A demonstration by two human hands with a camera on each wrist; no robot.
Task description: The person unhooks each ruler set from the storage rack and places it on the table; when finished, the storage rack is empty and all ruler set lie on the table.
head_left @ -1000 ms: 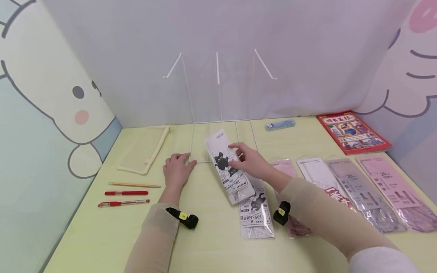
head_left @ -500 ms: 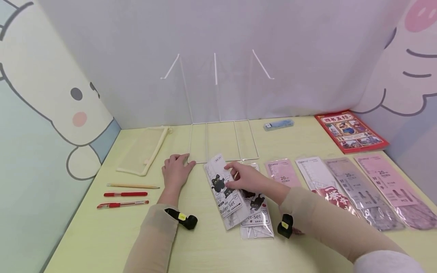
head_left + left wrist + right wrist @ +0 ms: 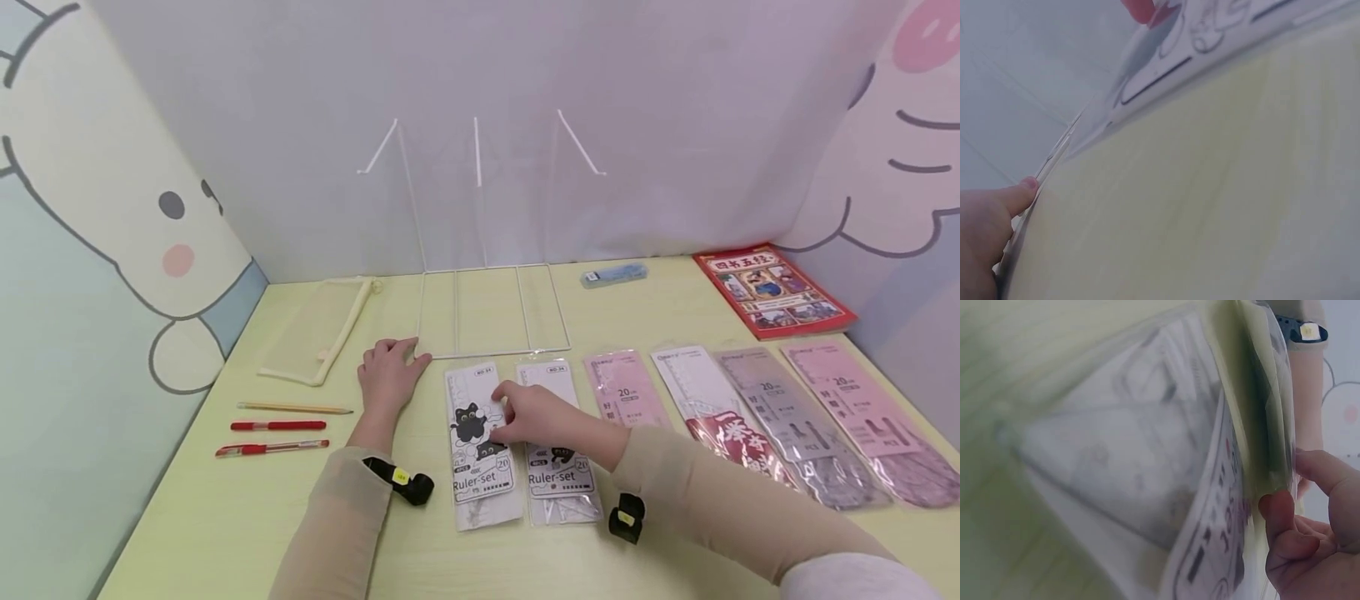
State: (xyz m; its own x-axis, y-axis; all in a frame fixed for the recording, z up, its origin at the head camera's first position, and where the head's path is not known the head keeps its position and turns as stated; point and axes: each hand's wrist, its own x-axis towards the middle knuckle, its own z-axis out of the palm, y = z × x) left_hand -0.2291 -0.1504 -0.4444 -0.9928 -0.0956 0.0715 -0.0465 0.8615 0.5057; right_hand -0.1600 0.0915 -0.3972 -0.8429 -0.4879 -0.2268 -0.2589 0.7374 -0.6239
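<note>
A clear packet with a white "Ruler-set" card and black cats (image 3: 470, 483) lies on the table, slightly raised along its right edge. My right hand (image 3: 534, 414) pinches that edge between thumb and fingers; in the right wrist view the fingertips (image 3: 1279, 509) meet at the packet's side. Beneath the right wrist lies a second ruler set packet (image 3: 561, 492), partly covered by the hand. My left hand (image 3: 388, 379) rests palm down at the front left corner of a white wire rack (image 3: 495, 352), its thumb (image 3: 1025, 185) pointing to the frame.
Right of the hands lie several more ruler packets, pink (image 3: 626, 383), white and red (image 3: 720, 417), grey (image 3: 795, 417) and pink (image 3: 855, 408). Behind them are a red book (image 3: 776, 292) and a blue packet (image 3: 615, 275). At left lie a mesh pouch (image 3: 315, 333), a pencil (image 3: 292, 408) and two red pens (image 3: 277, 426).
My right hand has lowered the ruler set packet toward me and turned it straight, from overlapping the second packet to lying beside it. The left hand has stayed at the rack corner.
</note>
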